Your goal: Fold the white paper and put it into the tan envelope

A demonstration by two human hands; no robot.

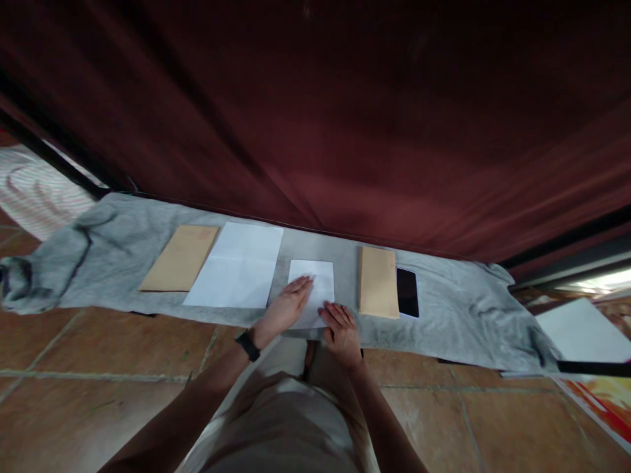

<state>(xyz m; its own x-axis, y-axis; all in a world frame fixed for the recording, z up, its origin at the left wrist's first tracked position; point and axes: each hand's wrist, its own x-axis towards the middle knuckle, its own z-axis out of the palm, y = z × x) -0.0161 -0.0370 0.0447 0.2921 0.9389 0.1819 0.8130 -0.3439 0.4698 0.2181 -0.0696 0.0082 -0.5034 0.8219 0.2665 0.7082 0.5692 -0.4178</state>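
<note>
A small folded white paper [315, 282] lies on a grey cloth [444, 315] spread over the tiled floor. My left hand [288, 305] rests flat on the paper's left part, fingers stretched out. My right hand [340, 328] presses on its lower right corner with fingers extended and together. Left of it lies a larger white sheet [236, 266] with fold creases, and beyond that a brown envelope [180, 258]. A second brown envelope [378, 281] lies just right of my hands, next to a black phone [407, 292].
A dark red curtain [345, 118] hangs behind the cloth. White paper [582, 332] and a colourful printed sheet [606, 401] lie at the far right on the floor. Striped fabric [34, 190] shows at the far left. My knees fill the lower middle.
</note>
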